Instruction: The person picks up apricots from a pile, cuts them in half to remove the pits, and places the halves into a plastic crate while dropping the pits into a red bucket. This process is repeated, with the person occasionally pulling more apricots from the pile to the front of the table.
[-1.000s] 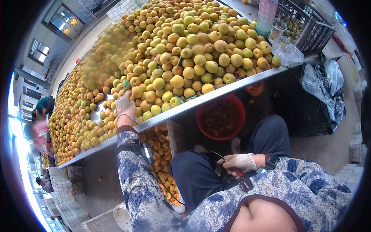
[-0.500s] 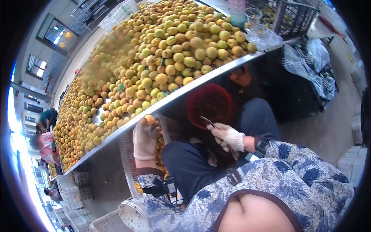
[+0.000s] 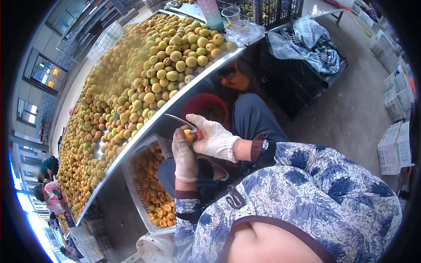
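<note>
In front of my knees, my left hand (image 3: 184, 157) in a pale work glove is closed on a whole-looking orange apricot (image 3: 190, 136). My right hand (image 3: 216, 138), gloved too, grips a small curved knife (image 3: 177, 118) with a red handle. Its thin blade points up and left, and the right fingers meet the fruit beside the left thumb. Below the hands a white crate (image 3: 130, 179) holds many split apricot halves. A red bucket (image 3: 187, 105) with dark contents stands under the table, partly hidden behind the right hand.
The metal table (image 3: 127, 151) carries a large heap of apricots (image 3: 144, 87). On its far end are a plastic cup (image 3: 231, 14) and a black crate (image 3: 280, 12). A checked cloth (image 3: 311, 44) lies on a black box at right. A white bucket (image 3: 151, 248) stands near my left elbow.
My left hand has brought the apricot down from the table edge to the knife. My right hand has moved left to meet it. The view has shifted right.
</note>
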Demonstrator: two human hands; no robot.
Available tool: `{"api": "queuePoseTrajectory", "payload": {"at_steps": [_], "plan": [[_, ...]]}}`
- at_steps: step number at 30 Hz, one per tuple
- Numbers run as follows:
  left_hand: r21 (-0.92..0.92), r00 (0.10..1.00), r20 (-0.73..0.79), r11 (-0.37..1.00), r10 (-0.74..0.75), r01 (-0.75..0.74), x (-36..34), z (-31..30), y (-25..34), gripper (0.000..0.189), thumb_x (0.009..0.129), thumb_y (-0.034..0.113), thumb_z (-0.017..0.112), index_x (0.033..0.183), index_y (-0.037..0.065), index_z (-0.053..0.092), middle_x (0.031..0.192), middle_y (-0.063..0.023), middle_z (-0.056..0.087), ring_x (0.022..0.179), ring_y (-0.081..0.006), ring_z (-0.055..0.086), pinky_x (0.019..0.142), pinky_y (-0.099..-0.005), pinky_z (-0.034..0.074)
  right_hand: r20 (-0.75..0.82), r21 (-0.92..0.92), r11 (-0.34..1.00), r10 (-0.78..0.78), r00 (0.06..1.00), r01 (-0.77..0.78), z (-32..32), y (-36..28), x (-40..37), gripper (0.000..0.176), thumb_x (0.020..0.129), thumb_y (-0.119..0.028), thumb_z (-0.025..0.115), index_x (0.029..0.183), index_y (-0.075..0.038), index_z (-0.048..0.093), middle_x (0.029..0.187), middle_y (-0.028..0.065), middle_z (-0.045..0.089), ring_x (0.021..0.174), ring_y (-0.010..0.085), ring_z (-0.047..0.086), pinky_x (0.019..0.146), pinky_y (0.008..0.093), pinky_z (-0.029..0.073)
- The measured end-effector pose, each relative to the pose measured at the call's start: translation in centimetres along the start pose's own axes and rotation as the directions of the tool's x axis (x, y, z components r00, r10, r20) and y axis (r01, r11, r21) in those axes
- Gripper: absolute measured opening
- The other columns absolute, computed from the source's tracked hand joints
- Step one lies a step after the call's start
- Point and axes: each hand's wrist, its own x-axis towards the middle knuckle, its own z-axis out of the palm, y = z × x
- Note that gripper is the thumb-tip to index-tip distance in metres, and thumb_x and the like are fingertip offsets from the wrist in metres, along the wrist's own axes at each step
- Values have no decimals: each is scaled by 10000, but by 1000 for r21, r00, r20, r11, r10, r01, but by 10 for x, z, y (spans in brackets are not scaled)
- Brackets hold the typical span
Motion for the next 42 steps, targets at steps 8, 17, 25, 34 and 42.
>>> {"api": "queuePoseTrajectory", "payload": {"at_steps": [8, 17, 25, 34, 42], "plan": [[326, 975, -10, 922, 224, -208, -16, -1, 11, 552, 1055, 483, 334, 1008, 3, 603, 892, -58, 610, 836, -139, 568, 786, -288, 464, 21, -109, 994, 22, 1000, -19, 6, -17, -7, 665, 813, -130, 620, 1429, -15, 396, 1227, 248, 605, 1133, 373, 611, 961, 368, 486], [485, 916, -44, 810, 399, -330, -29, 6, 17, 283, 988, 282, 513, 970, 14, 604, 838, -89, 588, 825, -176, 584, 728, -308, 490, -20, 136, 991, 19, 1000, -16, 18, -30, -25, 429, 878, -38, 605, 1298, -44, 516, 1086, 142, 673, 1008, 244, 672, 879, 360, 551], [353, 950, 67, 883, 305, -309, -19, -13, -13, 600, 952, 630, 493, 964, 32, 542, 882, -2, 511, 804, -112, 493, 754, -261, 440, -41, 25, 998, 63, 997, -62, 26, -1, -20, 282, 905, -80, 616, 1184, -42, 621, 989, 128, 692, 927, 189, 647, 821, 314, 495], [476, 931, 135, 802, 340, -362, -29, -16, 4, 261, 1013, 211, 470, 899, 12, 595, 781, -71, 597, 701, -168, 549, 653, -294, 486, 368, 169, 841, 429, 825, -514, 11, -22, -28, 275, 847, -90, 577, 1110, -91, 659, 819, 42, 673, 794, 188, 649, 697, 339, 505], [245, 993, 113, 969, -16, -12, -26, -30, -3, 358, 1030, 285, 444, 839, 18, 587, 730, -4, 555, 663, -123, 470, 610, -288, 438, 657, 246, 666, 419, 626, -704, -17, -27, -33, 256, 771, -59, 613, 1009, -142, 657, 675, -7, 566, 573, 126, 552, 498, 306, 421]]}}
